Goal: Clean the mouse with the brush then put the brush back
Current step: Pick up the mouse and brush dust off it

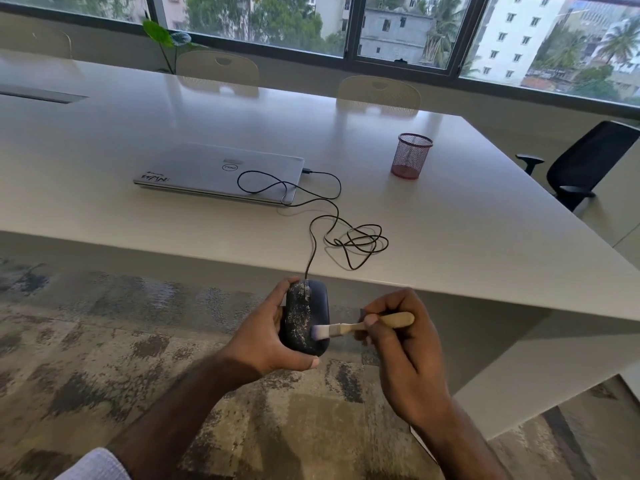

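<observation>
Hands off table edge (450, 289), brush (349, 328) on mouse (306, 317), over carpet (86, 323)

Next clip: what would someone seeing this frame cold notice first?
Low in the frame, the left hand grips a dark mouse speckled with pale dust, held off the table's near edge, while the right hand presses a small wooden-handled brush against its side. The mouse cable loops over the white table to a closed laptop; a red mesh pen cup stands apart, far right.
</observation>
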